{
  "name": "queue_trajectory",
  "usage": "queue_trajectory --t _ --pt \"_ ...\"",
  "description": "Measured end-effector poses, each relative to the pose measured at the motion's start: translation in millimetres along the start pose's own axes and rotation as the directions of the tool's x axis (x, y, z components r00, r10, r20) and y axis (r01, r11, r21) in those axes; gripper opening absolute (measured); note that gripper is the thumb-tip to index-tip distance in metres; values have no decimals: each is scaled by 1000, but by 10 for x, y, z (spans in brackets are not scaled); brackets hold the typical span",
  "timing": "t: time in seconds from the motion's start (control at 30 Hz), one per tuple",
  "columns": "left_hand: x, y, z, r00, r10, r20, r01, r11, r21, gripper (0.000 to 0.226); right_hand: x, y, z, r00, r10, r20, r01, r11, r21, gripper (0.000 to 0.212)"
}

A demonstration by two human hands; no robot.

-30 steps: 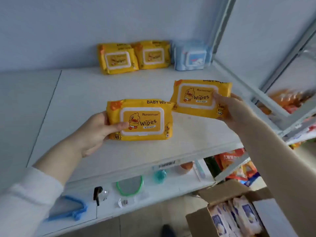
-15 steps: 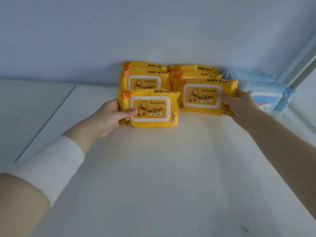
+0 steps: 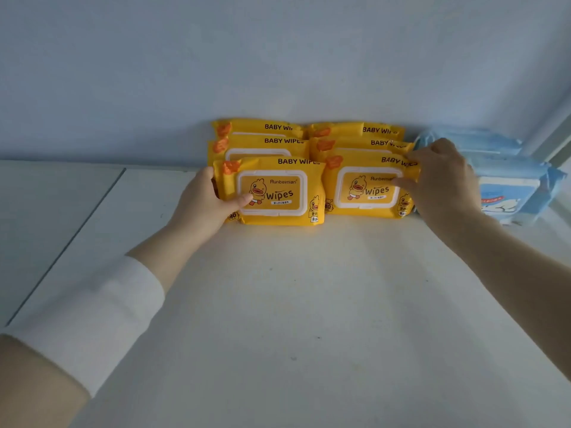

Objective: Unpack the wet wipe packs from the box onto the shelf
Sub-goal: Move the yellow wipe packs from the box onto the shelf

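Two rows of yellow baby wipe packs stand on edge on the white shelf (image 3: 278, 304), leaning toward the back wall. My left hand (image 3: 204, 205) grips the left end of the front left yellow pack (image 3: 278, 193), thumb across its face. My right hand (image 3: 441, 180) holds the right end of the front right yellow pack (image 3: 361, 189), thumb on its lid and fingers over its top edge. Behind each front pack stand two more yellow packs (image 3: 265, 140). The box is out of view.
Blue wipe packs (image 3: 506, 186) stand just right of my right hand, by the shelf's corner post (image 3: 553, 140). A seam (image 3: 71, 239) splits the shelf board at the left. The pale wall (image 3: 278, 57) closes the back.
Both hands have carried their yellow packs from the shelf's front edge to the back and set them upright against the earlier packs. The view has moved in close, and the box has dropped out of sight.
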State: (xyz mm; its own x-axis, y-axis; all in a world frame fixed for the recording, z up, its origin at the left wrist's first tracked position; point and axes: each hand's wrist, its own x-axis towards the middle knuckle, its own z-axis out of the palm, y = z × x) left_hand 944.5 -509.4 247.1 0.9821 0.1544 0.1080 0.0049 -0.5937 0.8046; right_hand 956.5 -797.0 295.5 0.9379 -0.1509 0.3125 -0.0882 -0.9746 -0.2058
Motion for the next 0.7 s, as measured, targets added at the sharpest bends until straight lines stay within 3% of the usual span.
queue_trajectory --t 0.17,0.33,0.43,0.53,0.7 --pt "-9 95 -32 998 -21 -51 28 989 146 80 30 -56 -112 994 -84 64 102 915 -390 52" --pt "-153 356 -94 984 174 -36 -129 836 533 99 -104 -117 -194 974 -207 92 227 897 -380 54" --pt "-323 638 -114 937 308 166 -326 595 735 85 -412 -147 -305 950 -265 163 307 882 -357 59" --pt "-551 901 -71 859 308 408 -502 353 790 64 -847 -134 -427 941 -231 249 312 875 -369 61" --pt "-1262 1274 120 746 335 576 -658 237 715 37 -1770 7 -771 950 30 312 86 933 -350 60"
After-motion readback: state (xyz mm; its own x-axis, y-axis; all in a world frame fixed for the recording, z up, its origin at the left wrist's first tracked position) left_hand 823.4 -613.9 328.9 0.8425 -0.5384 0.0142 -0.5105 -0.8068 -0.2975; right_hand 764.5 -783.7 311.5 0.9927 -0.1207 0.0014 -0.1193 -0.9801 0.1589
